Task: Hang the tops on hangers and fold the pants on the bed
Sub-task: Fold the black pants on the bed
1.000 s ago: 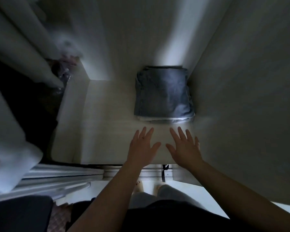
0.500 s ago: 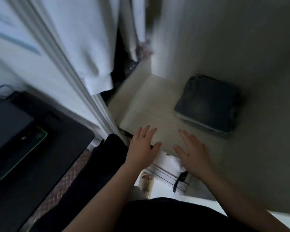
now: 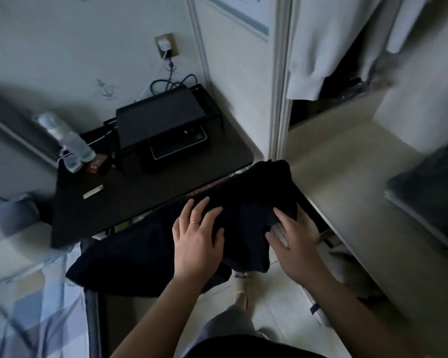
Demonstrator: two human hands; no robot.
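A black garment (image 3: pixel 246 202) lies bunched across the gap between the bed corner and the wardrobe shelf (image 3: pixel 347 171). My left hand (image 3: pixel 197 236) rests flat on its middle with the fingers spread. My right hand (image 3: pixel 292 236) touches its right edge with straight fingers, the fingertips against the dark fabric. A folded pair of blue jeans (image 3: pixel 429 184) sits on the shelf at the far right. White tops (image 3: pixel 313 47) hang inside the wardrobe above the shelf; their hangers are out of view.
A black desk (image 3: pixel 140 192) stands to the left with a black box-like stand (image 3: pixel 161 120), a plastic bottle (image 3: pixel 70 143) and cables to a wall socket (image 3: pixel 166 45). The bed with a plaid sheet (image 3: pixel 23 293) fills the lower left. The wardrobe door frame (image 3: pixel 279 86) stands between desk and shelf.
The view has swung left from the wardrobe shelf towards the desk and bed. Both hands have left the bare shelf and now lie on the black garment.
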